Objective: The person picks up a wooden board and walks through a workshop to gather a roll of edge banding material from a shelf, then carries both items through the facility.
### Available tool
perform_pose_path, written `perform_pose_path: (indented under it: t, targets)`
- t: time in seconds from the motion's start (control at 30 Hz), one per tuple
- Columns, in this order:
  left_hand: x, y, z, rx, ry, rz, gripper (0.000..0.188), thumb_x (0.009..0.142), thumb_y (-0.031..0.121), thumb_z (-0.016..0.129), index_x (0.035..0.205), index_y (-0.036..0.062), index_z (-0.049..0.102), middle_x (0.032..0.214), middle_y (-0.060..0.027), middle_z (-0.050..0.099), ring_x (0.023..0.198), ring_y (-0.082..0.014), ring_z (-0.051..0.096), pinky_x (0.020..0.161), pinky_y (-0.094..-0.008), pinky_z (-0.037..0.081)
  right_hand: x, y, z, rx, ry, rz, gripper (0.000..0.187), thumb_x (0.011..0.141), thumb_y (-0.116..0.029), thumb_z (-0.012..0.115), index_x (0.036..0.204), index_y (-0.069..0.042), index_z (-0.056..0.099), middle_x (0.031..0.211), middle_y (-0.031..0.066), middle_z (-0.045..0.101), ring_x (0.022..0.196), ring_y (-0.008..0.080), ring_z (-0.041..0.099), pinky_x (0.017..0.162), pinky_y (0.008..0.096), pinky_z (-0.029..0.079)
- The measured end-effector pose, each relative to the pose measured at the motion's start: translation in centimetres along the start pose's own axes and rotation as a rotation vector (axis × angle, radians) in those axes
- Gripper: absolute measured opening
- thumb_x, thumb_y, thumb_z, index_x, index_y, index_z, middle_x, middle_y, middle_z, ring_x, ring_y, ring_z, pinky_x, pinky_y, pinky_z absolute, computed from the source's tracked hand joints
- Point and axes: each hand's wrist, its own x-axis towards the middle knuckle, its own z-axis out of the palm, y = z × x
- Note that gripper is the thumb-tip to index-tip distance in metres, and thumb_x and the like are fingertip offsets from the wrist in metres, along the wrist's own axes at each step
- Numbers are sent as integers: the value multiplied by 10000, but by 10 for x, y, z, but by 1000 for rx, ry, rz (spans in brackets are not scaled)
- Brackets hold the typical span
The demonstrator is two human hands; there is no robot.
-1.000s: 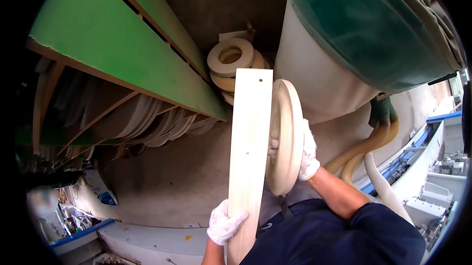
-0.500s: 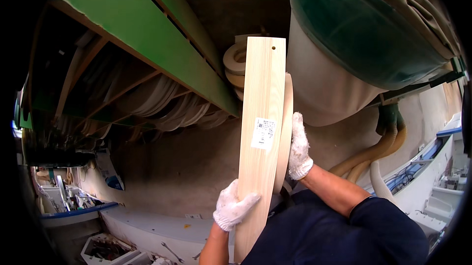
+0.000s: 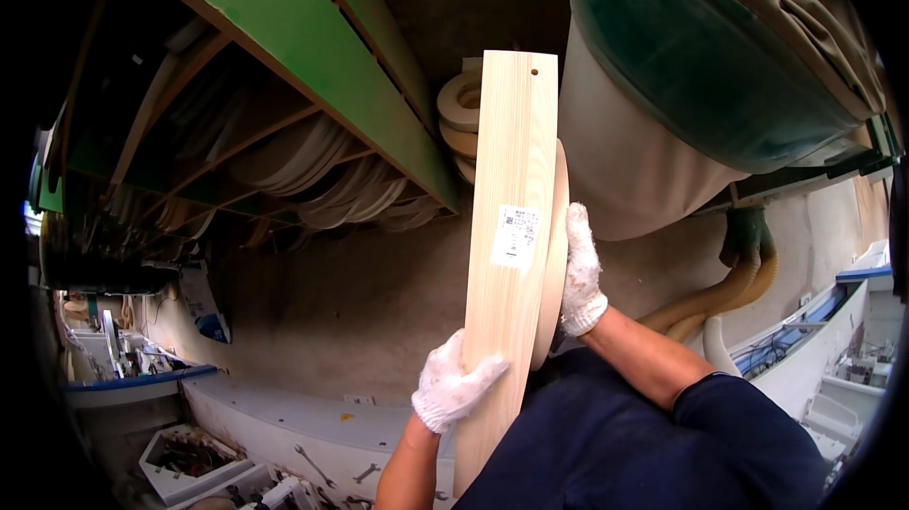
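A long pale wooden board (image 3: 502,321) with a small hole near its far end and a white label stands lengthwise in front of me. My left hand (image 3: 454,382), in a white knit glove, grips the board's left edge low down, thumb over the face and the other fingers hidden behind. Along the board's right side shows a round wood-coloured roll (image 3: 552,264), seen nearly edge-on and partly covered by the board. My right hand (image 3: 581,273), gloved too, is held against the roll's outer side; its fingers lie close together.
A green-sided rack (image 3: 284,36) at the left holds several coiled rolls. Beyond the board stand stacked rolls (image 3: 461,103). A white and green bag-like container (image 3: 653,150) hangs at the right above ribbed hoses (image 3: 748,273). Wrenches (image 3: 312,465) lie at lower left.
The board, the roll and both hands sit slightly higher and further right in the picture. The background has shifted a little too; both hands keep their hold.
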Motion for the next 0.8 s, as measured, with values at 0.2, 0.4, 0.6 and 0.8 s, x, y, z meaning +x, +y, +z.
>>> perform_pose_path:
  t: [0.2, 0.4, 0.6, 0.8]
  targets:
    - [-1, 4, 3, -58, 7, -23, 459, 812, 301, 764, 1105, -27, 629, 952, -145, 723, 846, -189, 697, 773, -331, 544, 1, -1, -1, 45, 6, 11, 653, 972, -583, 459, 1370, -67, 493, 1235, 128, 617, 1077, 234, 627, 944, 375, 521]
    - [-3, 9, 5, -35, 14, -8, 439, 815, 280, 766, 1100, -25, 631, 941, -126, 721, 834, -168, 686, 765, -322, 542, 4, 0, -13, -5, 7, -19, 614, 984, -556, 462, 1360, -72, 503, 1215, 117, 623, 1067, 215, 619, 931, 371, 520]
    - [-8, -4, 1, -37, 80, -46, 430, 801, 254, 776, 1102, -18, 636, 922, -107, 717, 820, -135, 668, 752, -309, 538, -2, -22, -42, -184, -4, 15, 552, 998, -531, 451, 1325, -91, 514, 1034, 86, 632, 910, 173, 628, 785, 336, 556]
    - [-18, -16, -2, -50, 63, -105, 406, 795, 237, 776, 1088, -14, 648, 953, -100, 718, 839, -128, 663, 762, -303, 534, 6, -38, -55, -310, 55, 30, 631, 966, -619, 418, 1207, -54, 563, 996, 114, 638, 824, 252, 642, 667, 431, 579]
